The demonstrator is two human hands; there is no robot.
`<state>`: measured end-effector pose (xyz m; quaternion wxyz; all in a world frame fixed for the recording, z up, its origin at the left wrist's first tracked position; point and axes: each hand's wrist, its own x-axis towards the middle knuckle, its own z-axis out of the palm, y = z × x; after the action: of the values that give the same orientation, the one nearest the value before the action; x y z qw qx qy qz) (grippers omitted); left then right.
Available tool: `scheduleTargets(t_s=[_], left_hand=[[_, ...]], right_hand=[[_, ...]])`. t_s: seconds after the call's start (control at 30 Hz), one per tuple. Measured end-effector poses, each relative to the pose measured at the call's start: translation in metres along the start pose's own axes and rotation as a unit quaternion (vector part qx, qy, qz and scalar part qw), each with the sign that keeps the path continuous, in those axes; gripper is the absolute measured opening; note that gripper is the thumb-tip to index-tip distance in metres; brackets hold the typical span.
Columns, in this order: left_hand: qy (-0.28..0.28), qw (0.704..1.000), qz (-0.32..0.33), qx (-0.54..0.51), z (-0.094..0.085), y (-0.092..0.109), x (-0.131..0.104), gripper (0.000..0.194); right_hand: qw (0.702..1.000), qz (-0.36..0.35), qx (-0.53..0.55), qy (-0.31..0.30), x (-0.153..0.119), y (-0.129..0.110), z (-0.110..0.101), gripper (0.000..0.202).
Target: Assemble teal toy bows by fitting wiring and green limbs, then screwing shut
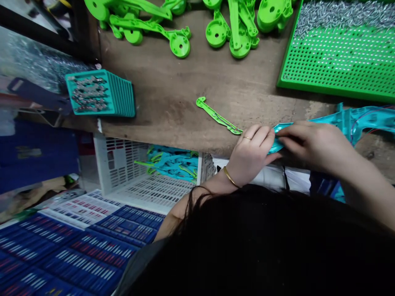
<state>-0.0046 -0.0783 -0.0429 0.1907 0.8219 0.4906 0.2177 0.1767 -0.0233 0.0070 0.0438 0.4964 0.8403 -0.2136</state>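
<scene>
My left hand [251, 154], with a ring and a gold bracelet, is closed round a turquoise plastic part [277, 146] at the table's front edge. My right hand [314, 142] pinches the same part from the right; its fingertips partly cover the spot they work on. A thin bright-green plastic arm [217, 116] with a fine wire along it sticks out to the left from under my left fingers. To the right, behind my right hand, lies a larger turquoise plastic piece [345, 121] with thin red and purple wires. Whether these pieces are joined is hidden by my hands.
Bright-green plastic parts with round ends [180, 44] lie along the wooden table's [173, 90] far side. A green perforated tray [336, 61] of screws stands right. A teal basket [121, 94] with small metal parts sits left. Below is a white crate [108, 172] of turquoise and green pieces.
</scene>
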Motion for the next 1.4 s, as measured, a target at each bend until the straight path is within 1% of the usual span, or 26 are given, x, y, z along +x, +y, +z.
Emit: scheduleTargets(t_s=[0.1,0.17,0.27,0.3,0.47,0.53,0.6,0.77,0.83,1.0,1.07,1.17,1.4], left_hand=[[-0.013,1.000,0.008,0.017,0.000,-0.003,-0.002,0.053],[-0.009,0.999,0.017,0.030,0.000,-0.004,-0.003,0.052],[-0.005,0.999,0.019,0.034,0.002,-0.005,-0.003,0.052],[-0.008,0.999,0.016,0.033,0.003,-0.005,-0.003,0.052],[-0.014,0.999,0.012,0.032,0.003,-0.004,-0.002,0.051],[-0.011,0.999,0.009,0.035,0.003,-0.004,-0.002,0.051],[-0.016,0.999,0.003,0.034,0.002,-0.003,-0.002,0.050],[-0.018,1.000,0.004,0.024,0.004,-0.004,-0.001,0.050],[-0.009,1.000,0.008,0.025,0.005,-0.005,-0.001,0.049],[0.033,0.998,0.022,0.040,0.006,-0.004,-0.002,0.047],[0.033,0.999,0.015,0.041,0.006,-0.003,-0.003,0.046],[0.028,0.999,0.008,0.035,0.006,-0.002,-0.003,0.046],[0.036,0.999,0.015,0.034,0.007,-0.005,-0.005,0.049]], right_hand=[[0.994,0.056,0.091,-0.027,-0.003,0.005,-0.010,0.021],[0.988,0.105,0.108,-0.017,-0.002,0.006,-0.013,0.016],[0.989,0.132,0.061,0.011,0.001,0.005,-0.010,0.016],[0.990,0.136,0.044,0.012,0.003,0.004,-0.008,0.017],[0.986,0.156,-0.048,-0.026,0.010,0.000,-0.005,0.024],[0.984,0.161,-0.073,-0.035,0.010,-0.001,-0.007,0.025],[0.983,0.165,-0.071,-0.029,0.007,-0.001,-0.010,0.025],[0.981,0.184,-0.043,0.050,-0.003,0.010,-0.014,0.019],[0.980,0.186,-0.039,0.061,-0.006,0.014,-0.015,0.018],[0.984,0.165,-0.038,0.053,-0.008,0.022,-0.016,0.017],[0.985,0.156,-0.055,0.053,-0.009,0.024,-0.017,0.016],[0.981,0.162,-0.091,0.054,-0.010,0.026,-0.016,0.016],[0.972,0.153,-0.173,0.040,-0.001,0.019,-0.010,0.023]])
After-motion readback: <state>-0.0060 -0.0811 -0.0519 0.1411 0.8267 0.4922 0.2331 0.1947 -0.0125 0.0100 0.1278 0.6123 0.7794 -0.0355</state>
